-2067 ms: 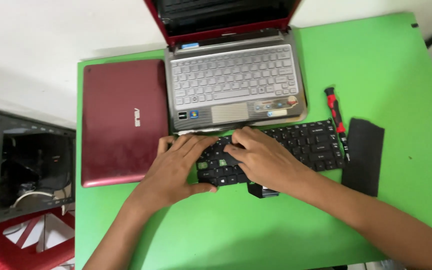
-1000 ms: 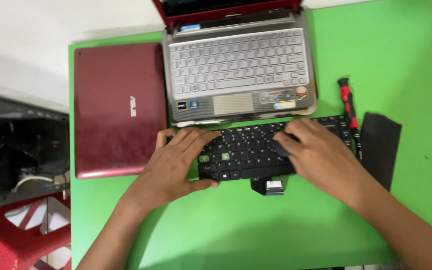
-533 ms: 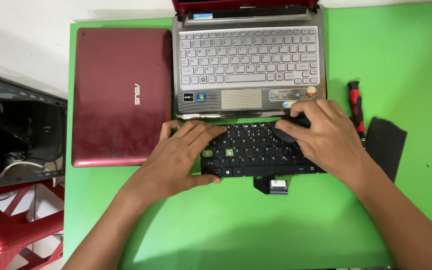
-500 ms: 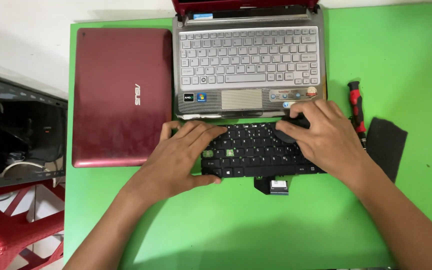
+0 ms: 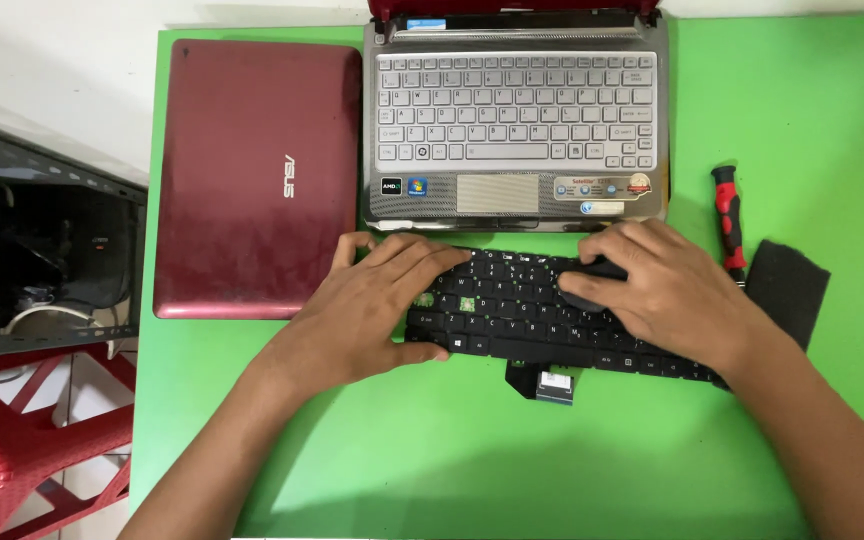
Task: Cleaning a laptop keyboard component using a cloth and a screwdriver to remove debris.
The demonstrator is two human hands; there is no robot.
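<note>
Black loose keyboard (image 5: 537, 320), flat on green table (image 5: 802, 120), under both hands' released grip.

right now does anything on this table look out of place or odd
Yes. A loose black keyboard lies bare on the green table in front of the open laptop, with its ribbon connector sticking out from the near edge. The left hand and right hand rest on it.
</note>
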